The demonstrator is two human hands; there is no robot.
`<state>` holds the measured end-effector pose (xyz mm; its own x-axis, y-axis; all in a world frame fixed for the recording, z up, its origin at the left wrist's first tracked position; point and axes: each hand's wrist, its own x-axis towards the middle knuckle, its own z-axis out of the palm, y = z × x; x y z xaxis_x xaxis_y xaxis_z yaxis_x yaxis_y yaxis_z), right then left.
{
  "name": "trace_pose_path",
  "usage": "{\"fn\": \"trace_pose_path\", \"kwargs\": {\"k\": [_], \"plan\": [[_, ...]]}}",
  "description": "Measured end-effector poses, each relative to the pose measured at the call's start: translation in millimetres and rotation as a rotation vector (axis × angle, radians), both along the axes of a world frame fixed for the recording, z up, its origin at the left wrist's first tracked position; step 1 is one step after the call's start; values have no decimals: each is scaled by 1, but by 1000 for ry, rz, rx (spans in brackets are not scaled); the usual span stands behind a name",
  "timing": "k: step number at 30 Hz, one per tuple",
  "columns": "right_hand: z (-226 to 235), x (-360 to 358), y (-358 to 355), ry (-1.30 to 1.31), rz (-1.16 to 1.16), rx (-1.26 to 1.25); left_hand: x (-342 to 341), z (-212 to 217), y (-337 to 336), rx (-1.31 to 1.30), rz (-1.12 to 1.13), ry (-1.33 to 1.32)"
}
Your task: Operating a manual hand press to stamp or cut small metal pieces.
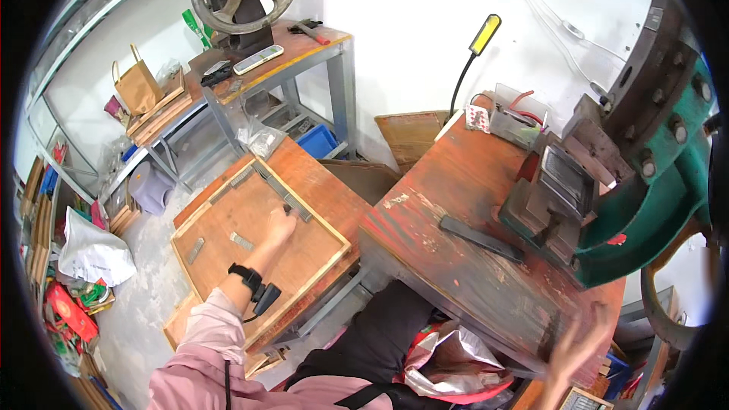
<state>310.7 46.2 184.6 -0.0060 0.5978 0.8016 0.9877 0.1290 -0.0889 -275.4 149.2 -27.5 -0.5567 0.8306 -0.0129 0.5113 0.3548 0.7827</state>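
Left hand [279, 226] reaches into the shallow wooden tray [199, 220], fingertips touching a small grey metal strip [297, 208] at the tray's 2 o'clock edge; whether the grip is closed cannot be told. Further strips lie at 9 and 11 o'clock. Right hand [581, 343] is blurred and spread open, empty, over the red workbench [456, 190] at 5 o'clock, below the green press [645, 205]. Judgement: pinch the strip squarely by its long edges, lifting clear of the tray rim.

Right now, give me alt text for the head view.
The left hand reaches small grey metal strips in a shallow wooden tray. The blurred right hand hovers by a worn red workbench with a green press.
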Motion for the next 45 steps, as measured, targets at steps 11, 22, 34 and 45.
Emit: {"fn": "trace_pose_path", "kwargs": {"k": [11,22,34,45], "plan": [[-42,8,4,274,-210,-375,-14,-8,10,-36,-2,-441],[-35,-7,5,302,-169,-371,34,-29,-28,-79,-134,200],[-33,-13,4,357,-103,-325,109,209,-62,66,-454,-706],[-16,-83,-19,343,436,-363,360,242,-26,-397,-988,-694]]}}
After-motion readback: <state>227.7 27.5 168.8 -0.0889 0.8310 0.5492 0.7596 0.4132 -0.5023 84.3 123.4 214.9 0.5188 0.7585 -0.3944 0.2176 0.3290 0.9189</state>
